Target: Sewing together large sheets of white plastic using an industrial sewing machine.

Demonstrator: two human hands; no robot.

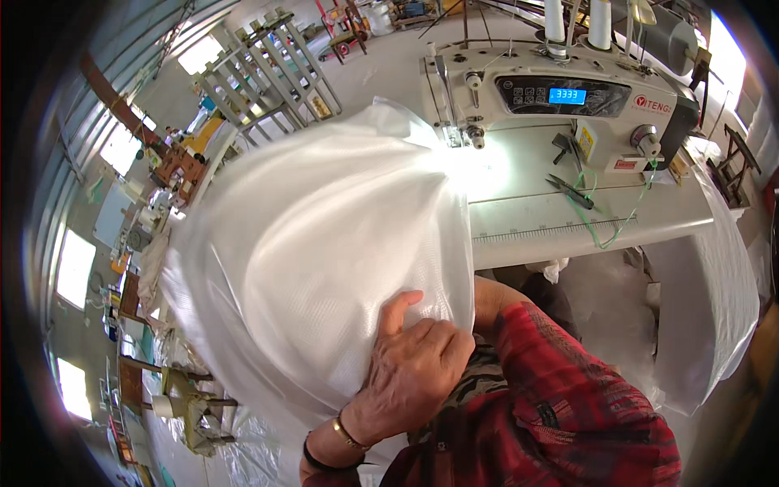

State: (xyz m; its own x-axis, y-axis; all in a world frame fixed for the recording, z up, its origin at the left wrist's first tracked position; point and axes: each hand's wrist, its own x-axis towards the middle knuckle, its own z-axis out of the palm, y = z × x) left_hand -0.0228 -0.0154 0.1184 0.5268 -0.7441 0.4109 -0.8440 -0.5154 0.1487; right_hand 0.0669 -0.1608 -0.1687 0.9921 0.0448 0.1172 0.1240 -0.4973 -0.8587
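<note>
A large sheet of white, shiny woven plastic [324, 235] spreads over the left of the sewing machine table. Its folds converge at the bright lamp under the head of the sewing machine [560, 89]. My left hand [418, 365] is closed on the sheet near its right edge, with one finger raised and the others curled. A gold-coloured band and a dark band circle that wrist. My right forearm [495, 304], in a red plaid sleeve, passes behind the sheet's edge, which hides the right hand. Dark thread snips [570, 192] lie on the table right of the needle area.
Green cord [604, 239] trails over the table beside a printed ruler strip [552, 230]. Thread cones [600, 24] stand above the machine. White sheeting [702, 308] hangs off the right end. A metal rack [268, 73] and a cluttered bench [182, 170] stand beyond, to the left.
</note>
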